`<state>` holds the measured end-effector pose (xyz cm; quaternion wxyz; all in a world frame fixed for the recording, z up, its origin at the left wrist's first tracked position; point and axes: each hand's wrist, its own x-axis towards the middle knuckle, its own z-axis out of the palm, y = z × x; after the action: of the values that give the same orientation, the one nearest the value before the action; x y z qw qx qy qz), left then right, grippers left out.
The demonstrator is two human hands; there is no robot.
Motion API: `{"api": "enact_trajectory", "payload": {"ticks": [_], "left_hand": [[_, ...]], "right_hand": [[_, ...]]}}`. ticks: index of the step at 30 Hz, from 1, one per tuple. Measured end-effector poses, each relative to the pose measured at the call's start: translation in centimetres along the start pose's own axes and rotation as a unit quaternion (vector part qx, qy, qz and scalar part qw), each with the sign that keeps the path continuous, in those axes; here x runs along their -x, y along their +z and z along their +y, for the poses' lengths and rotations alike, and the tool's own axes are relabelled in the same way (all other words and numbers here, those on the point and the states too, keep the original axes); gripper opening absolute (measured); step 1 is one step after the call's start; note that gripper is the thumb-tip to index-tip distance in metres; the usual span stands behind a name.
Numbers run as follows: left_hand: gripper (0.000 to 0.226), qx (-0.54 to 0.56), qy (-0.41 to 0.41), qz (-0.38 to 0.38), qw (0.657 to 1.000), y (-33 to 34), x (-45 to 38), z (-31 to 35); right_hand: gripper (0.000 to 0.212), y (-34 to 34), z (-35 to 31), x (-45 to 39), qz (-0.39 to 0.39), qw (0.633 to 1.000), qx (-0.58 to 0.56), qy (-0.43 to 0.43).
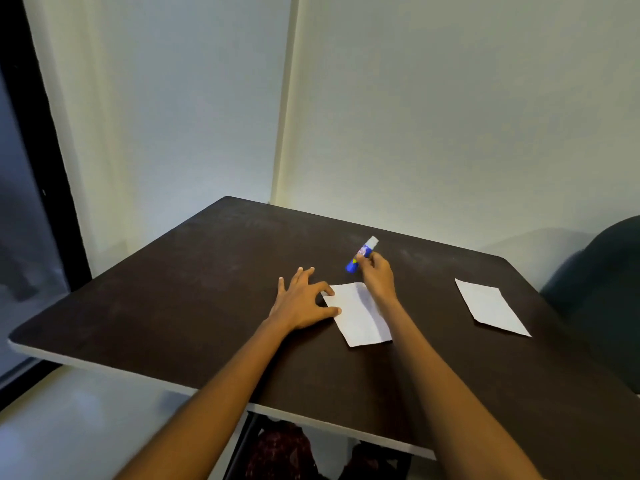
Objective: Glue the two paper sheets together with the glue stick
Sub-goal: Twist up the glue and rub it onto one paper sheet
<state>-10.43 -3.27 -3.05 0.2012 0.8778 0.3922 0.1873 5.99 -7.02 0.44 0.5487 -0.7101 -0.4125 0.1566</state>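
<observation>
A small white paper sheet [360,315] lies flat near the middle of the dark table [173,306]. My left hand [304,299] rests on the table with thumb and forefinger pressing the sheet's left edge. My right hand [377,275] hovers just beyond the sheet's far edge and grips a blue glue stick [362,255], tilted, its white end pointing up and away. A second white sheet [491,306] lies apart on the right side of the table.
Pale walls meet in a corner behind the table. A dark chair back [602,289] stands at the right edge. A dark window frame [38,150] runs down the left. Under the table's front edge sits something dark red [280,452].
</observation>
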Motion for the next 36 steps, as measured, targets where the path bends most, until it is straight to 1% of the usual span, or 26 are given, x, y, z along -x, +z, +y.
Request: {"api": "enact_trajectory", "payload": {"ticks": [4, 6, 9, 11, 13, 15, 17, 18, 21, 23, 26, 31, 36], "left_hand": [[0.048, 0.001, 0.011, -0.002, 1.000, 0.0, -0.1, -0.1], [0.050, 0.010, 0.017, 0.015, 1.000, -0.3, -0.1, -0.1], [0.043, 0.027, 0.013, 0.056, 0.998, -0.4, 0.3, -0.2], [0.033, 0.023, 0.009, 0.082, 0.996, -0.3, 0.5, -0.2], [0.027, -0.007, 0.011, 0.097, 0.995, -0.2, 0.5, -0.3], [0.028, -0.031, 0.014, 0.099, 0.994, 0.0, 0.4, -0.3], [0.028, -0.034, 0.011, 0.095, 0.995, 0.1, 0.3, -0.3], [0.028, -0.035, 0.009, 0.093, 0.995, 0.1, 0.3, -0.3], [0.029, -0.051, 0.011, 0.087, 0.995, 0.3, 0.1, -0.4], [0.031, -0.061, 0.014, 0.085, 0.994, 0.5, -0.1, -0.5], [0.032, -0.067, 0.012, 0.087, 0.994, 0.6, -0.2, -0.6], [0.034, -0.067, 0.010, 0.094, 0.993, 0.6, -0.3, -0.6], [0.036, -0.078, 0.005, 0.080, 0.994, 0.3, -0.3, -0.4]], "right_hand": [[0.019, -1.9, -0.1, 0.1, -0.048, 0.993, -0.109, 0.005], [0.023, -2.2, -0.2, 0.3, -0.058, 0.991, -0.122, 0.005], [0.027, -2.2, -0.2, 1.0, -0.030, 0.990, -0.140, 0.006], [0.021, -1.9, -0.5, 1.5, -0.025, 0.986, -0.167, 0.009], [0.018, -1.6, -1.0, 1.7, -0.036, 0.983, -0.177, 0.007], [0.016, -1.1, -1.4, 1.7, -0.048, 0.986, -0.160, 0.002], [0.015, -0.6, -1.7, 1.6, -0.044, 0.991, -0.127, -0.007], [0.017, -0.5, -1.7, 1.6, -0.038, 0.993, -0.108, -0.011], [0.034, 0.1, -1.7, 1.6, -0.029, 0.998, -0.050, -0.032], [0.041, 0.5, -1.7, 1.8, -0.024, 0.998, -0.027, -0.048], [0.040, 1.1, -1.7, 1.8, -0.022, 0.997, 0.011, -0.077], [0.040, 1.5, -1.6, 1.9, -0.041, 0.988, 0.080, -0.127], [0.042, 1.8, -1.5, 2.3, -0.042, 0.984, 0.104, -0.140]]}}
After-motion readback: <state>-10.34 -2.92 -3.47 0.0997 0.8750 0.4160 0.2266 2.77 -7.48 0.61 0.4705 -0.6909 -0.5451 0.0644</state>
